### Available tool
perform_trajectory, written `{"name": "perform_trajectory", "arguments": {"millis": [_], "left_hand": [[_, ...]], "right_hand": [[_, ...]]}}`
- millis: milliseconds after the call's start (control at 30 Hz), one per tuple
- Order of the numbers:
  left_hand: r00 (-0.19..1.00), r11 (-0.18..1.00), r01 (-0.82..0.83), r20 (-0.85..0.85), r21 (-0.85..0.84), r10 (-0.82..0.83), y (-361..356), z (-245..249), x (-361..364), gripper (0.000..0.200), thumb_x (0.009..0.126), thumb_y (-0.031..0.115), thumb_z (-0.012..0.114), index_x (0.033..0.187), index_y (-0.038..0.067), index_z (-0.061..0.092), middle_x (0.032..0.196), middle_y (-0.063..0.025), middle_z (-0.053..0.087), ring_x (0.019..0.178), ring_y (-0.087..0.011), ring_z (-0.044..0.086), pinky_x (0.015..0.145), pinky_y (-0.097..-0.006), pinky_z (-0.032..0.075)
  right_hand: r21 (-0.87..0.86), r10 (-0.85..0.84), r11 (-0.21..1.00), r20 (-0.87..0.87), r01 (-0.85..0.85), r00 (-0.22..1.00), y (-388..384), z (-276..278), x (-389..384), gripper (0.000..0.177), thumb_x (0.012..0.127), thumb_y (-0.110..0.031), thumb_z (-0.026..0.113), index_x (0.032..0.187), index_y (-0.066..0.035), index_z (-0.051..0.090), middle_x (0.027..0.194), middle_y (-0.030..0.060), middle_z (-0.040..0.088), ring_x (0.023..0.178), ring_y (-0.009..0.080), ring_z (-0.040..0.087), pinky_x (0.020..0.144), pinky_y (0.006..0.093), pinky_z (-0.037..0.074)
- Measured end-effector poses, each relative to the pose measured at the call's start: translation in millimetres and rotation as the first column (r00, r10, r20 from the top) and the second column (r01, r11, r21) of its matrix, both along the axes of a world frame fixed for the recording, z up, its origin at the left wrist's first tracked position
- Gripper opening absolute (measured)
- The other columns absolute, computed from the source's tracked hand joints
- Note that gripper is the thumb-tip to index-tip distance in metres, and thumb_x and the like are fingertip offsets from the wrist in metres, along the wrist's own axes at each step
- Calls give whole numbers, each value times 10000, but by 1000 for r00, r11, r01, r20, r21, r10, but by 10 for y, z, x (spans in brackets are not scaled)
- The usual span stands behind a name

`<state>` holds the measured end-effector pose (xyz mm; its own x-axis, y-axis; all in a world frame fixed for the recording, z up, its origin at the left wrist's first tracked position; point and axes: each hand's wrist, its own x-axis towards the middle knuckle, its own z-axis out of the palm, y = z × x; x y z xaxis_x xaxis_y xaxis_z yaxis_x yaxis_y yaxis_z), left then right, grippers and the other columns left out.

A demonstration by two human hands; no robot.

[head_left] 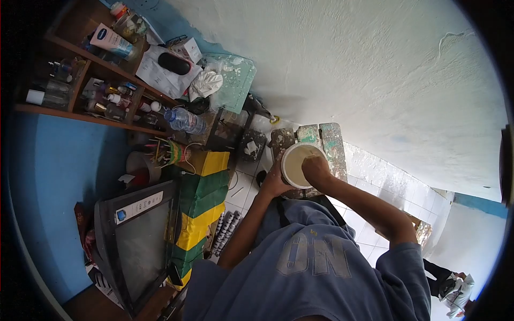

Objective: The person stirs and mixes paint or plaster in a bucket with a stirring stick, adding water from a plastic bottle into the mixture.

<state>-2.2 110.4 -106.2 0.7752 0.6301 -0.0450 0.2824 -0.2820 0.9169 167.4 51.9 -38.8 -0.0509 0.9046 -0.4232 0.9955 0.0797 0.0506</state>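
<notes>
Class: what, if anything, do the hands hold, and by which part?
The left hand clasps the white bucket by its side wall. The right hand lies over its rim; whether it grips anything cannot be told.

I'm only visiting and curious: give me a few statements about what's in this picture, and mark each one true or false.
1. The bucket holds a pale, cream-coloured liquid. True.
2. Only one hand touches the bucket. False: the left hand is on its side and the right hand is at its rim.
3. The person's top is red. False: it is blue.
4. A water bottle lies among the clutter by the shelf. True.
5. The cloth beside the dark screen is plain white. False: it is yellow and green.
</notes>
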Motion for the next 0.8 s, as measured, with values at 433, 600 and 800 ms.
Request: {"name": "perform_trajectory", "arguments": {"millis": [433,600,800], "left_hand": [[999,999,0,-46,43,2,80,-31,-5,1208,527,355,889,1443,23,176,1476,-211,279,1359,-369,299,1107,-435,306],[1000,999,-6,-13,38,6,22,-28,-14,1209,523,353,891,1442,27,177,1465,-212,290,1350,-375,312,1103,-442,311],[999,999,-6,-31,42,8,-16,20,-8,1215,529,355,891,1444,21,166,1466,-218,282,1348,-380,311,1106,-447,303]], "right_hand": [[-2,-69,997,-294,72,953,-47,-170,-178,122,761,-79,574,760,-20,681,742,168,671,707,305,680,620,393,537],[21,-60,998,-229,67,971,-74,115,25,126,762,-56,571,855,-3,638,728,183,663,704,311,678,593,401,532],[-30,-65,998,-74,63,995,57,-85,143,124,782,-107,577,771,-74,696,789,133,690,765,236,692,615,357,543]]}}
